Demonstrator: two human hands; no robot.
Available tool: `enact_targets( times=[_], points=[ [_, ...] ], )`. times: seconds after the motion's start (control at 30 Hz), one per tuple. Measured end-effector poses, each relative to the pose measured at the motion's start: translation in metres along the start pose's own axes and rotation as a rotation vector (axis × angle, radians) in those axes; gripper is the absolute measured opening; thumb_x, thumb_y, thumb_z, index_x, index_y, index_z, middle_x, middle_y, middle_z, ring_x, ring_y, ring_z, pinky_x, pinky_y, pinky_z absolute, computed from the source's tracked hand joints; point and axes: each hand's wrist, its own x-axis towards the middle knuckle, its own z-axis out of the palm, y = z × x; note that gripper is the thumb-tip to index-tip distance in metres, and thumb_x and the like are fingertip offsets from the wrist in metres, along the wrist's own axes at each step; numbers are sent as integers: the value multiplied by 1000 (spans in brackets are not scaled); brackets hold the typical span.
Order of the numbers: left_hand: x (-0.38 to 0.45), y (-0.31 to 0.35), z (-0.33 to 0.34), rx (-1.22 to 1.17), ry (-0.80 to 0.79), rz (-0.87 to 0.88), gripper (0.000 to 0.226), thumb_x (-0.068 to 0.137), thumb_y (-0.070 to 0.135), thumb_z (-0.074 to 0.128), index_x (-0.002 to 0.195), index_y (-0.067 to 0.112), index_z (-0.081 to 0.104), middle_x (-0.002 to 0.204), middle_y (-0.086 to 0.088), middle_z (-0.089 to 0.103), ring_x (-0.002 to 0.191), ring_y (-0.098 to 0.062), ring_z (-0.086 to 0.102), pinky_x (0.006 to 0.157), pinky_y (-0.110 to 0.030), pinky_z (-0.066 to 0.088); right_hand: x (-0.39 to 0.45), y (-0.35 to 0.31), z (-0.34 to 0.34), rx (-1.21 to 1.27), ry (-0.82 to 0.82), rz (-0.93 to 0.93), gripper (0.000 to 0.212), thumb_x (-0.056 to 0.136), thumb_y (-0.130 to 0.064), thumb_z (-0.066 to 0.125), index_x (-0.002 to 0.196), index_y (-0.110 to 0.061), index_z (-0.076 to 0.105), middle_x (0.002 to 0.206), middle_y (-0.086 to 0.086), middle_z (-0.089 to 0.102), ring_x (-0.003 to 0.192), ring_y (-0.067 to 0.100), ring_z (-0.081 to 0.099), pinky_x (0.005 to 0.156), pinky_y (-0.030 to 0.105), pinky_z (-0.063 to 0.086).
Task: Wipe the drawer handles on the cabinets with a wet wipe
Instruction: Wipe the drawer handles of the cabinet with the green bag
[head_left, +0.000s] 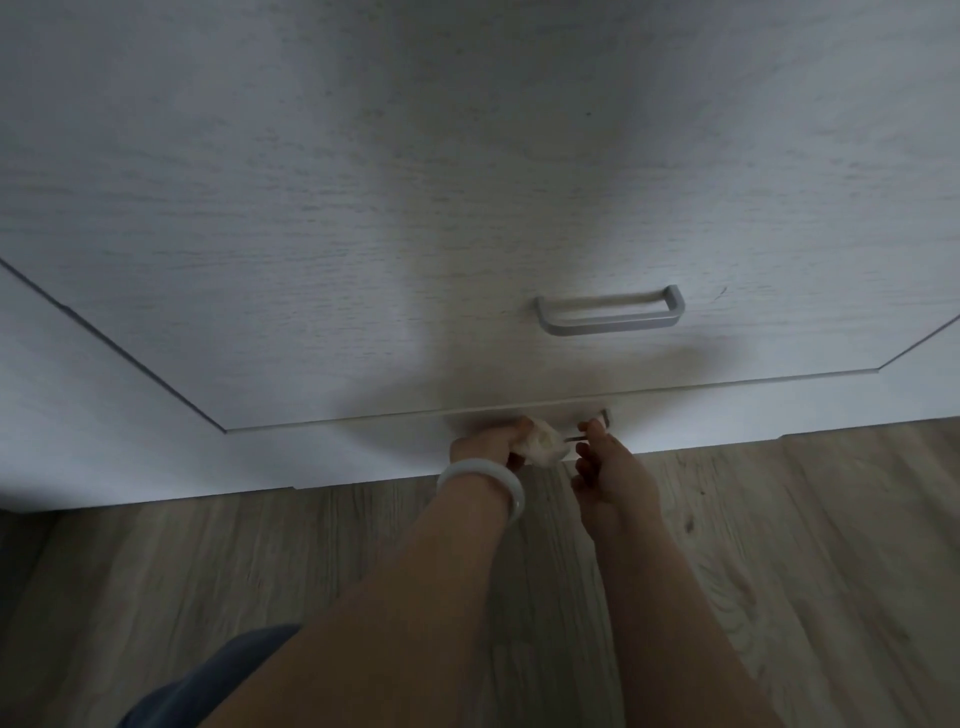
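A pale wood-grain cabinet fills the upper view, with a grey metal handle (610, 312) on the large drawer front (363, 234). Below it, a lower drawer's handle (597, 423) is mostly hidden behind my hands. My left hand (493, 441), with a white bangle on the wrist, grips a crumpled white wet wipe (543, 447) against the left part of that lower handle. My right hand (608, 467) has its fingers curled around the handle's right end.
Grey-brown wood-look floor (779, 545) runs below the cabinet's base. A dark trouser leg (208, 686) shows at the bottom left. Narrow gaps outline the upper drawer front on both sides.
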Motion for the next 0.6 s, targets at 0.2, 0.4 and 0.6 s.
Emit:
enact_targets(
  times=[0.2, 0.4, 0.6],
  points=[
    [-11, -7, 6, -116, -27, 22, 16, 73, -12, 71, 85, -8, 60, 81, -21, 65, 75, -28, 65, 81, -40, 55, -3, 1, -1, -20, -41, -23, 17, 94, -29, 60, 85, -17, 67, 84, 1, 65, 79, 14, 57, 70, 28, 45],
    [-11, -12, 13, -68, -47, 15, 29, 72, -7, 76, 96, -13, 62, 82, -21, 67, 81, -32, 67, 86, -43, 54, -7, -2, -2, 47, -95, 77, 21, 95, -33, 57, 87, -16, 67, 93, 6, 69, 80, 17, 65, 67, 31, 47],
    [-5, -9, 18, 40, -71, -49, 18, 69, -3, 79, 80, -7, 65, 64, -16, 68, 72, -28, 67, 75, -40, 57, -18, 6, 3, 205, -227, 235, 32, 93, -25, 58, 104, 4, 64, 95, 19, 69, 85, 26, 68, 76, 35, 52]
  ],
)
